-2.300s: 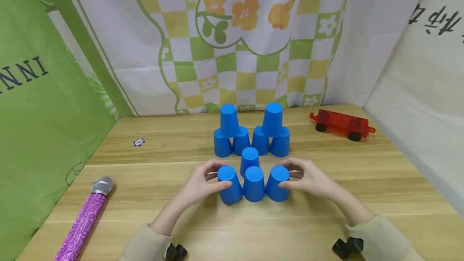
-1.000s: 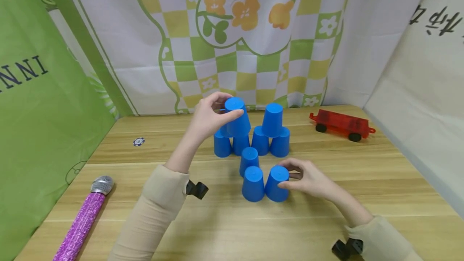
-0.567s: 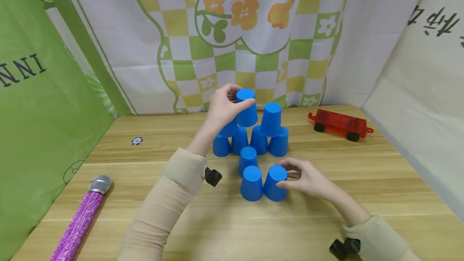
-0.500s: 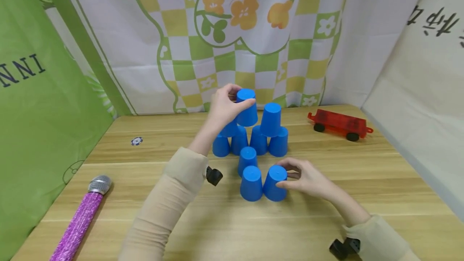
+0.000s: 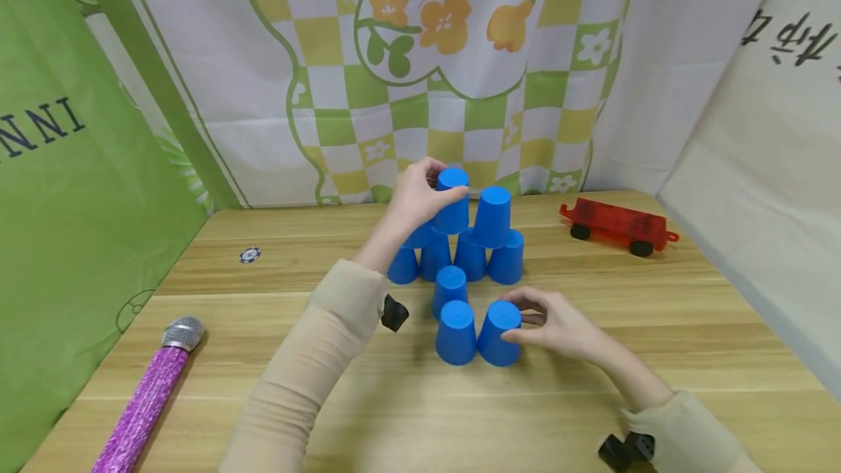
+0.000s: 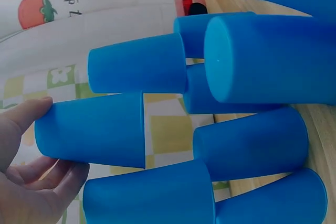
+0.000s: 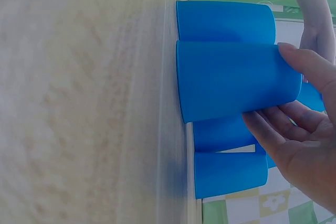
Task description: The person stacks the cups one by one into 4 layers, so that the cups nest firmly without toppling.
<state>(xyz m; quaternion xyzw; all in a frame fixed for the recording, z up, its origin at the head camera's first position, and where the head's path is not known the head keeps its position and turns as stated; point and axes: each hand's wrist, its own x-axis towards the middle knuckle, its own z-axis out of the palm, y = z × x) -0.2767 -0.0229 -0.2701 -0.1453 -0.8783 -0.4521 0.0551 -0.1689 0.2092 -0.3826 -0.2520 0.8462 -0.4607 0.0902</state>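
In the head view my left hand (image 5: 417, 195) pinches an upside-down blue cup (image 5: 453, 214) by its closed end, thumb in front. That cup hangs between the two upper cups of the back group, and in the left wrist view its rim is free of the lower cups. The left upper cup (image 6: 149, 195) is partly behind my hand in the head view; the right upper cup (image 5: 493, 217) straddles two base cups. My right hand (image 5: 558, 323) grips the right front cup (image 5: 501, 341), which stands on the table. Beside it stands another front cup (image 5: 456, 334), with one more cup (image 5: 450, 290) behind.
A red toy wagon (image 5: 617, 223) stands at the back right of the wooden table (image 5: 407, 414). At the left lie a purple glittery microphone (image 5: 147, 396) and a small poker chip (image 5: 250, 255). A checked cloth (image 5: 414, 122) hangs behind the table.
My left hand has taken the left front cup up from the table to the back group, then shifted it right and slightly down. My right hand has stayed on its cup.
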